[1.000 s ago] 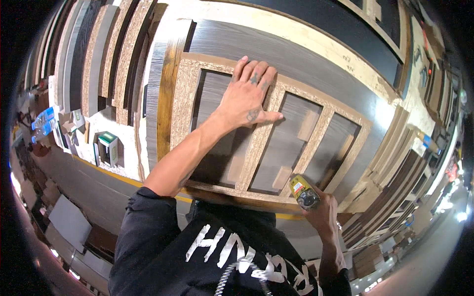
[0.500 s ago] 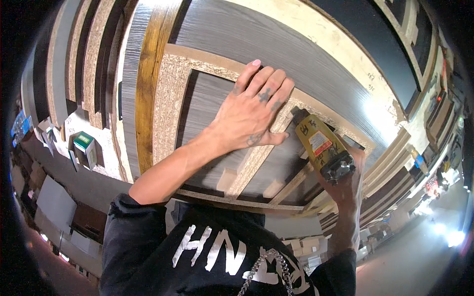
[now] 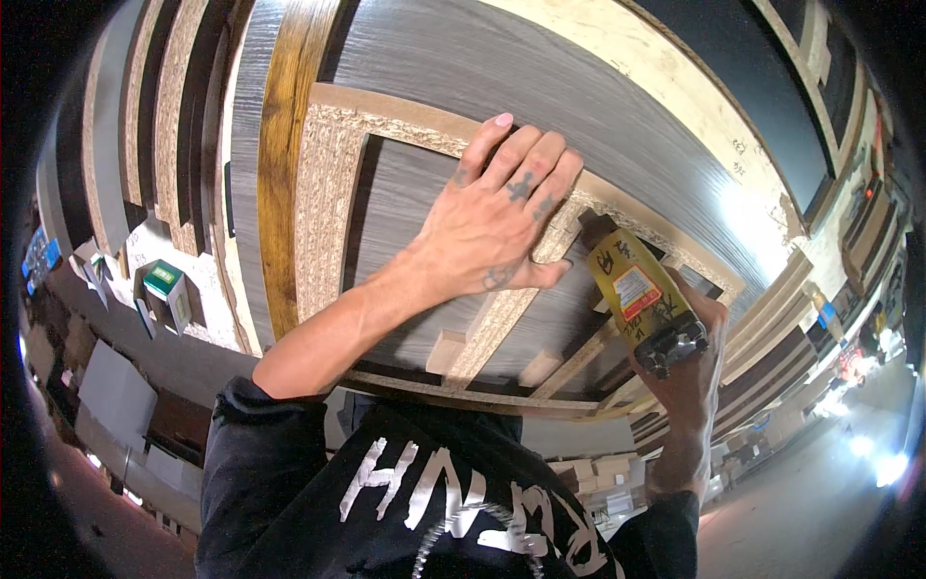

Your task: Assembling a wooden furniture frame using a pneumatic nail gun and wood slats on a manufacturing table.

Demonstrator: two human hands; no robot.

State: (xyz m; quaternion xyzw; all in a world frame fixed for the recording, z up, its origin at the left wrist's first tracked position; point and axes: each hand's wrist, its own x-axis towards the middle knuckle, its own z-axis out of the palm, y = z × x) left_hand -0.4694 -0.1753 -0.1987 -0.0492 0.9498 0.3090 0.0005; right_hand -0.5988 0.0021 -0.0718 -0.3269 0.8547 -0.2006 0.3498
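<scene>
In a second the tool (image 3: 637, 282) has swung from the frame's (image 3: 497, 323) near edge to its far side, gripped in the right hand (image 3: 712, 317); the left hand (image 3: 503, 210), fingers outstretched, steadies the frame on the grey panel (image 3: 463, 68), thumb best kept clear

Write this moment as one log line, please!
Left hand: resting on wooden frame | right hand: holding yellow tool | tool nose: near frame's far rail
</scene>
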